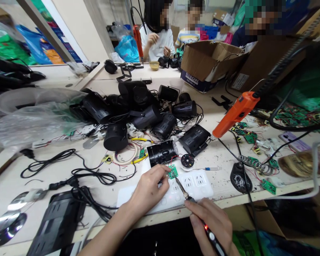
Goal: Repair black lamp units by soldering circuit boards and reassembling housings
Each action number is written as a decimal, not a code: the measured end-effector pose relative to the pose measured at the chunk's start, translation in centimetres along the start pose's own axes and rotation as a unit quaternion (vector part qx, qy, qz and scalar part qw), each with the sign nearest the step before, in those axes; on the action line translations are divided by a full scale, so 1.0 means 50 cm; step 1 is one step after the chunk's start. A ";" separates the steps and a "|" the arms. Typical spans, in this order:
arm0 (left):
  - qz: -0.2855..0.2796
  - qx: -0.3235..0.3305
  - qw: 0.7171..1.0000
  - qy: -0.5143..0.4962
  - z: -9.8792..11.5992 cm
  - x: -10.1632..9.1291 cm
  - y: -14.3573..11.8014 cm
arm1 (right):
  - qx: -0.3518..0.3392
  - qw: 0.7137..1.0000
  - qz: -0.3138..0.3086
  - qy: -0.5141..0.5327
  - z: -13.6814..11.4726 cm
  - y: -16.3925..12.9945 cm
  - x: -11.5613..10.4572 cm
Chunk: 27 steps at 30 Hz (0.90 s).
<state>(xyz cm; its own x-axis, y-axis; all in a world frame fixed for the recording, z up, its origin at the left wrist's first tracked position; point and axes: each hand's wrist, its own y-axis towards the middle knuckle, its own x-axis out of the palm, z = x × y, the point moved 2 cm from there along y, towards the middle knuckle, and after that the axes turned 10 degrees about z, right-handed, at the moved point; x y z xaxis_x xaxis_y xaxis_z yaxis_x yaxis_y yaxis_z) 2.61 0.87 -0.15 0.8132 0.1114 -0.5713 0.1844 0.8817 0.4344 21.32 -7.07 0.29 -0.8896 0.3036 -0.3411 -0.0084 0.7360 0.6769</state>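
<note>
- The left hand is pinching a small green circuit board between closed fingers, holding it just above the white power strip on the surface
- The right hand is gripping a soldering iron with its fingers wrapped shut around the handle, the tip angling up towards the board's lower edge
- A black housing is lying just behind the board, red wires running between them
- Judging from this, the board is needing a steady, braced hold, the tip touching only the pad, clear of the fingertips and thin wires
</note>
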 end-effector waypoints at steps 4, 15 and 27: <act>0.000 -0.001 1.000 0.003 0.000 0.000 0.000 | 0.007 1.000 0.017 -0.004 -0.003 -0.004 0.002; -0.003 -0.003 1.000 0.005 -0.001 0.003 -0.001 | -0.017 0.998 0.050 -0.036 -0.001 -0.007 -0.001; -0.023 -0.016 0.999 -0.015 0.010 -0.017 -0.002 | 0.072 0.990 0.087 -0.084 -0.014 0.000 -0.043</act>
<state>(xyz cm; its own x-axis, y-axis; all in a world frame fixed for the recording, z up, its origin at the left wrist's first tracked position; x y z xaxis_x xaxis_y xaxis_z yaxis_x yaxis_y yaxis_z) 2.18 0.43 0.64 0.8209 0.0561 -0.5684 0.2053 0.8997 0.3853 22.92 -8.12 1.47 -0.7838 0.5203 -0.3390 0.2136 0.7385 0.6395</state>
